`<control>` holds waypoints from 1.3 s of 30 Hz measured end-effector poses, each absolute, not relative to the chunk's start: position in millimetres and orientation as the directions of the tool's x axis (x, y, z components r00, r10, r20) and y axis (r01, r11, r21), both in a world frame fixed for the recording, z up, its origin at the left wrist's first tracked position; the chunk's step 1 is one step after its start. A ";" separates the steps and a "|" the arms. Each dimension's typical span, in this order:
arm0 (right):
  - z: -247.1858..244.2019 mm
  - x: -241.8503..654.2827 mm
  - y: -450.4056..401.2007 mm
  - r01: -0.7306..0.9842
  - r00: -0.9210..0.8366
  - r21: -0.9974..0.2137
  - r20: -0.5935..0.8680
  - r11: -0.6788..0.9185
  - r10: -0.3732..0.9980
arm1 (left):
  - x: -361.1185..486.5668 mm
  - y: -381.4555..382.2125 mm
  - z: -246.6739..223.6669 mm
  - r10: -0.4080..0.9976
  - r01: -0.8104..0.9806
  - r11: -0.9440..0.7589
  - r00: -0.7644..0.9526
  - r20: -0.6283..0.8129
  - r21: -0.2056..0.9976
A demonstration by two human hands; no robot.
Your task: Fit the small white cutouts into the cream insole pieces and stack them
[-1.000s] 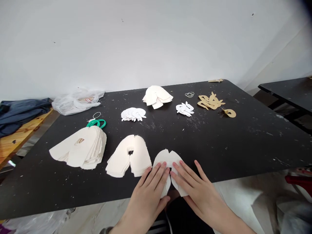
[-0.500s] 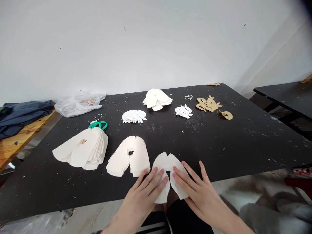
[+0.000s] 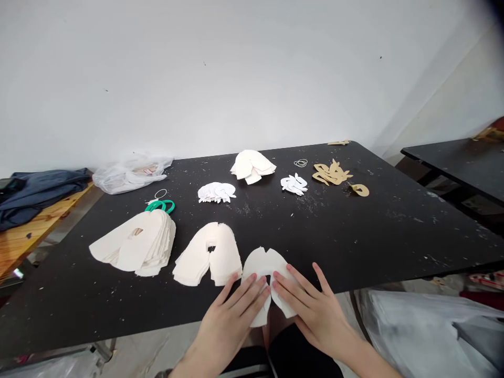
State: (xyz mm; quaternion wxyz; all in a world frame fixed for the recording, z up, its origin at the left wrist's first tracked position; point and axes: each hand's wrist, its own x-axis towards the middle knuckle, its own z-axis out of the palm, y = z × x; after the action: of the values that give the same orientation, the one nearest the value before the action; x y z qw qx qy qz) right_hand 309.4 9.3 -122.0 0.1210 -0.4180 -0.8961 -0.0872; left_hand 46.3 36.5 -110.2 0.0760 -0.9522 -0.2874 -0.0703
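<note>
A flat off-white, arch-shaped fabric-like piece (image 3: 266, 264), notched on top and split into two legs below a small opening, lies at the front edge of the black table (image 3: 338, 231). The left hand (image 3: 232, 312) and right hand (image 3: 314, 311) press it with fingers spread; its legs sit closer together than half a second ago.

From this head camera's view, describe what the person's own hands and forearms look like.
The ungloved left hand and right hand have no visible rings. The right forearm shows no sleeve; a dark strip, maybe a band or cuff, shows by the left forearm.
</note>
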 end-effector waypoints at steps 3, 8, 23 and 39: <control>-123.1 309.2 11.5 0.776 -0.605 0.030 0.320 0.630 0.729 | 48.6 37.4 -111.6 0.552 0.570 -0.818 0.815 0.173 -0.074; -122.3 307.7 9.2 0.786 -0.589 0.009 0.314 0.618 0.745 | 45.8 36.3 -107.4 0.559 0.567 -0.823 0.810 0.179 0.003; -112.1 280.2 8.0 0.217 0.080 -0.961 0.192 0.171 0.978 | 60.8 47.6 -81.2 0.840 0.569 -0.486 0.095 0.534 0.663; -117.8 246.8 2.5 -0.317 0.144 -0.933 0.128 0.169 0.981 | 107.4 58.6 -73.4 0.970 -0.248 0.199 0.190 -0.154 0.948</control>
State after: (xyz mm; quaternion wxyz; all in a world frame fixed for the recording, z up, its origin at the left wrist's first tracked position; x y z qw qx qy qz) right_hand 246.8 2.5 -117.8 0.6418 -0.4000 -0.4152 0.5057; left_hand 107.4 58.6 -73.4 -0.6456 -0.4219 -0.4275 -0.4716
